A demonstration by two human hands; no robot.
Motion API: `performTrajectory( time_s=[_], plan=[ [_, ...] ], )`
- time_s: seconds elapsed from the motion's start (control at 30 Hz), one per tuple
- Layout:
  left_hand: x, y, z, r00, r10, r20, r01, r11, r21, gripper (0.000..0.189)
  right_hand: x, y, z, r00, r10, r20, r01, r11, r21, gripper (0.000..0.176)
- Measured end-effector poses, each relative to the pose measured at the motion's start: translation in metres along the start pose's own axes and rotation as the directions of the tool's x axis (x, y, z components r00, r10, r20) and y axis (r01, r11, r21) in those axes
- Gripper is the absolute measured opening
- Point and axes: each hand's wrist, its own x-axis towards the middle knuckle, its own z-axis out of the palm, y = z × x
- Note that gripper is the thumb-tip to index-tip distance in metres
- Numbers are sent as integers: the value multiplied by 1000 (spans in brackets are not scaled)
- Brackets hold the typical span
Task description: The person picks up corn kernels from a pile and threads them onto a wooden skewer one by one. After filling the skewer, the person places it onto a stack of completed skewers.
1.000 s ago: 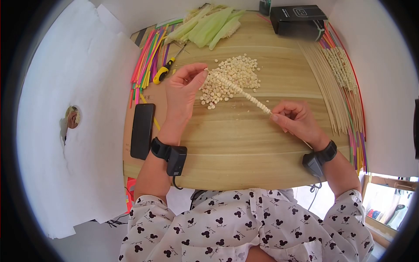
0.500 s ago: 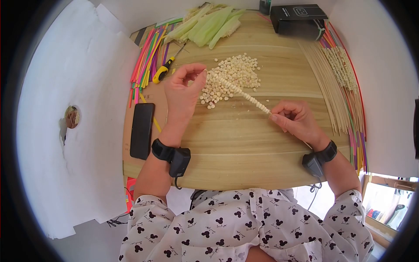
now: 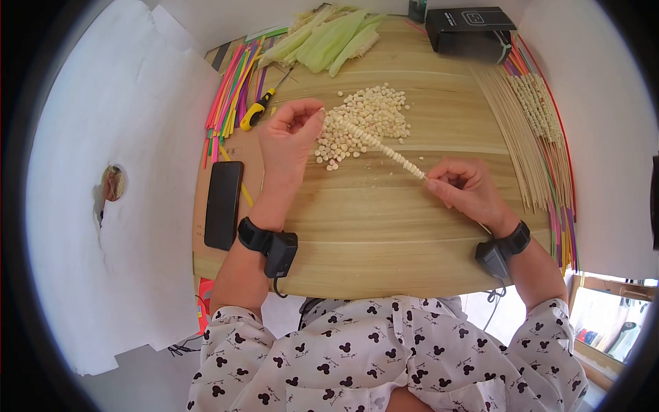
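A thin wooden skewer strung with pale corn kernels [image 3: 379, 145] slants between my hands above the table. My right hand [image 3: 463, 185] is closed around its lower right end, just below the last kernels, and the bare stick runs on under the palm. At the upper left end, my left hand [image 3: 292, 134] has thumb and forefinger pinched on what looks like a corn kernel [image 3: 322, 110] at the skewer's tip; the fingers partly hide it. Behind the skewer lies a heap of loose corn kernels [image 3: 374, 110].
Bare skewers [image 3: 511, 137] and filled kernel skewers [image 3: 535, 106] lie at the right. Left are colored strips [image 3: 230, 93], a yellow-black screwdriver [image 3: 255, 112] and a phone [image 3: 224, 204]. Corn husks [image 3: 336, 38] and a black box [image 3: 469, 31] sit at the back. White walls [image 3: 123, 275] flank the wooden table [image 3: 357, 240].
Almost nothing differs. My left forearm has shifted very slightly left; both hands keep their hold and the skewer stays in place.
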Motion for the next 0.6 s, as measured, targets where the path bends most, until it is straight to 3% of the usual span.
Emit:
performTrajectory(
  time_s=[0.27,0.47,0.53,0.6],
  plan=[
    [-1,0,1,1000,-1,10,1,999,-33,17,1,0,0,1000,11,-1,-11,1000,-13,7],
    [-1,0,0,999,50,10,-51,997,53,17,1,1,0,1000,5,3,-5,1000,-19,7],
    [-1,0,0,990,143,21,-144,968,206,18,1,0,0,1000,27,7,-27,1000,-13,7],
    [0,0,0,984,175,26,-176,954,241,18,0,1,0,1000,25,7,-25,1000,-13,7]
  ],
)
